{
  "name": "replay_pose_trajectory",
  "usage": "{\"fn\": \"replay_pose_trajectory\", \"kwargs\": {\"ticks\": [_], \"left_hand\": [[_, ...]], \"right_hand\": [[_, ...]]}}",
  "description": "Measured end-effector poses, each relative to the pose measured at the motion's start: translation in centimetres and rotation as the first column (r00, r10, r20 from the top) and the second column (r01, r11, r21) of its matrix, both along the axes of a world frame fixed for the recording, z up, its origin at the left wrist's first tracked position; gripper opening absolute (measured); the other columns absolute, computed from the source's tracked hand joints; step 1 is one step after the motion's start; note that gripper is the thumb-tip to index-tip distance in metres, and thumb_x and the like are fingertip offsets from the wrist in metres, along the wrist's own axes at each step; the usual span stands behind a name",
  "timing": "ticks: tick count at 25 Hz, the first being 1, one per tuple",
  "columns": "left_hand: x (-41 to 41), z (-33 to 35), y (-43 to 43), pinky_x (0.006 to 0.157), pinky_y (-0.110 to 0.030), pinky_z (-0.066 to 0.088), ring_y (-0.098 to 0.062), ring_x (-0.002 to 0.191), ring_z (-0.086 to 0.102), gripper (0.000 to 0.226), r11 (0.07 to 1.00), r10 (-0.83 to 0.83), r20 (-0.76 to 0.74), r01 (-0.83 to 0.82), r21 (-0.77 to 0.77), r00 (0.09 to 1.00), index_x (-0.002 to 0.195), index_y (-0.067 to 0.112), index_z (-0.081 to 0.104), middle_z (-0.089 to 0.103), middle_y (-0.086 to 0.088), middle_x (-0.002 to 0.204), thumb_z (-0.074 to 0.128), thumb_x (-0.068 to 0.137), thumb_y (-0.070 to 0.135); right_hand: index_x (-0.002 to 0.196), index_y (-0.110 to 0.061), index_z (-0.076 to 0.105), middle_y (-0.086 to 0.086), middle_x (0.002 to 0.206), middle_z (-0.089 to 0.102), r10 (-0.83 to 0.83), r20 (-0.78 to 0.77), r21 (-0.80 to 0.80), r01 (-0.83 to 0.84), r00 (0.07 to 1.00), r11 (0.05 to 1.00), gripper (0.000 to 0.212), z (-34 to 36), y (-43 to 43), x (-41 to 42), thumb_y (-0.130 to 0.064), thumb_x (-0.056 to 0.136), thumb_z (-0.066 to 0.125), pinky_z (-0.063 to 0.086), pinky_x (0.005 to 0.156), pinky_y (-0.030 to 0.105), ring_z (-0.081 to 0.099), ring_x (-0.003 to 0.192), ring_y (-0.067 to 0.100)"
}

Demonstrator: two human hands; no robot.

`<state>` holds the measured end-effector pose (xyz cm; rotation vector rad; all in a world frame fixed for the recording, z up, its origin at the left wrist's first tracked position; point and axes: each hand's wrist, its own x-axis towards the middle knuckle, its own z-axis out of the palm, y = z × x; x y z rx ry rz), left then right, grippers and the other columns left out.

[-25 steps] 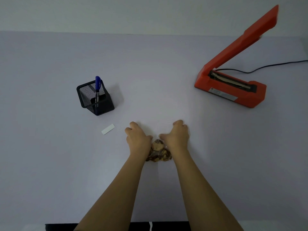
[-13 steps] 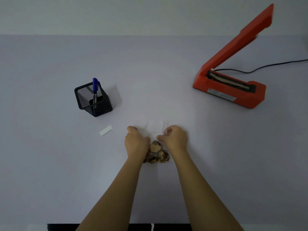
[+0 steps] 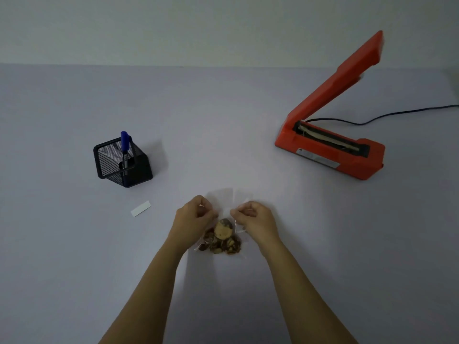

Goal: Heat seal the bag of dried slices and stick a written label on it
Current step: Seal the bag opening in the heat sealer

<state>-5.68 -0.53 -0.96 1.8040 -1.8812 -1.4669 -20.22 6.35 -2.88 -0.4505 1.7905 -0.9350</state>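
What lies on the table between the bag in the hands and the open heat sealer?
Nothing: in the head view, bare table runs from the bag to the heat sealer.

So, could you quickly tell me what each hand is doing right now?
Left hand: closed, pinching the bag.
Right hand: closed, pinching the bag's other side.

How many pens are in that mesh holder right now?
1. A blue-capped pen stands upright in the black mesh holder, left of the hands. The mesh wall is see-through and shows no other, though a short one could be hidden.
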Motion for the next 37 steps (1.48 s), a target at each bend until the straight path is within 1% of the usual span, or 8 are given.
{"fn": "replay_pose_trajectory", "kwargs": {"ticks": [6, 10, 14, 21, 26, 29, 34, 37], "left_hand": [[-3.0, 0.7, -1.7, 0.076, -0.022, 0.052, -0.009, 0.078, 0.069, 0.011, 0.989, -0.055, -0.223, 0.084, 0.123, 0.973, 0.093, 0.019, 0.071, 0.075, 0.003, 0.080, 0.068, 0.083, 0.015], [-6.5, 1.5, -2.4, 0.071, -0.013, 0.050, -0.002, 0.077, 0.068, 0.012, 0.973, -0.151, -0.257, 0.190, 0.133, 0.954, 0.091, 0.020, 0.073, 0.074, 0.008, 0.077, 0.067, 0.084, 0.013], [-10.2, 2.4, -2.3, 0.075, -0.018, 0.053, -0.010, 0.085, 0.069, 0.013, 0.960, -0.174, -0.339, 0.237, 0.152, 0.925, 0.092, 0.016, 0.074, 0.075, 0.002, 0.085, 0.063, 0.087, 0.013], [-16.0, 2.8, -1.8, 0.079, -0.020, 0.051, -0.010, 0.080, 0.067, 0.017, 0.963, -0.110, -0.419, 0.202, 0.181, 0.901, 0.092, 0.009, 0.072, 0.073, 0.000, 0.082, 0.057, 0.090, 0.017], [-20.3, 3.7, -1.4, 0.059, -0.012, 0.050, -0.003, 0.063, 0.063, 0.024, 0.978, -0.061, -0.436, 0.141, 0.153, 0.898, 0.092, 0.003, 0.067, 0.068, -0.003, 0.076, 0.051, 0.094, 0.021], [-22.3, 3.9, -1.4, 0.054, -0.014, 0.049, -0.002, 0.059, 0.064, 0.024, 0.984, 0.001, -0.412, 0.073, 0.164, 0.911, 0.088, 0.008, 0.064, 0.068, 0.002, 0.071, 0.047, 0.096, 0.023], [-22.6, 2.4, -1.6, 0.078, -0.041, 0.057, -0.025, 0.086, 0.066, 0.026, 0.990, -0.042, -0.327, 0.083, 0.110, 0.944, 0.083, 0.016, 0.060, 0.067, -0.007, 0.087, 0.045, 0.095, 0.033], [-22.3, 2.0, -1.6, 0.083, -0.039, 0.055, -0.025, 0.091, 0.067, 0.026, 0.985, -0.023, -0.348, 0.081, 0.153, 0.937, 0.091, 0.015, 0.063, 0.070, -0.007, 0.093, 0.047, 0.095, 0.035]], "right_hand": [[0.081, -0.020, 0.069, -0.006, 0.077, 0.069, -0.016, 0.241, -0.030, 0.024, 0.970, 0.999, 0.007, 1.6, 0.7, -5.0, -0.014, 0.079, 0.072, 0.047, 0.067, 0.018, 0.063, 0.072, 0.004], [0.087, -0.020, 0.071, -0.004, 0.087, 0.071, 0.014, 0.307, -0.014, -0.010, 0.952, 1.000, 0.005, 2.9, 1.6, -9.3, -0.018, 0.083, 0.068, 0.047, 0.081, 0.022, 0.065, 0.084, 0.007], [0.089, -0.025, 0.071, -0.009, 0.099, 0.071, 0.025, 0.356, -0.020, -0.019, 0.934, 1.000, 0.011, 4.0, 3.3, -13.4, -0.020, 0.088, 0.062, 0.041, 0.088, 0.021, 0.061, 0.100, 0.004], [0.083, -0.022, 0.071, -0.002, 0.090, 0.073, -0.209, 0.245, -0.066, 0.232, 0.947, 0.971, 0.006, 4.8, 4.7, -17.6, -0.018, 0.085, 0.066, 0.047, 0.092, 0.027, 0.065, 0.098, 0.015], [0.085, -0.024, 0.070, -0.006, 0.094, 0.072, -0.328, 0.181, -0.099, 0.349, 0.927, 0.932, 0.008, 6.2, 3.8, -19.5, -0.022, 0.088, 0.062, 0.043, 0.075, 0.020, 0.062, 0.092, 0.003], [0.083, -0.027, 0.070, -0.013, 0.088, 0.070, -0.334, 0.029, -0.129, 0.335, 0.942, 0.933, 0.013, 6.7, 3.2, -20.7, -0.023, 0.089, 0.059, 0.039, 0.070, 0.015, 0.059, 0.085, -0.004], [0.098, -0.022, 0.072, -0.012, 0.082, 0.069, -0.282, -0.276, -0.153, 0.248, 0.919, 0.957, 0.017, 5.8, 3.0, -20.8, -0.028, 0.089, 0.060, 0.042, 0.065, 0.008, 0.061, 0.079, -0.001], [0.097, -0.018, 0.068, -0.003, 0.087, 0.071, -0.355, -0.299, -0.168, 0.318, 0.886, 0.933, 0.014, 5.2, 2.6, -20.6, -0.026, 0.087, 0.062, 0.049, 0.071, 0.018, 0.064, 0.080, 0.006]]}}
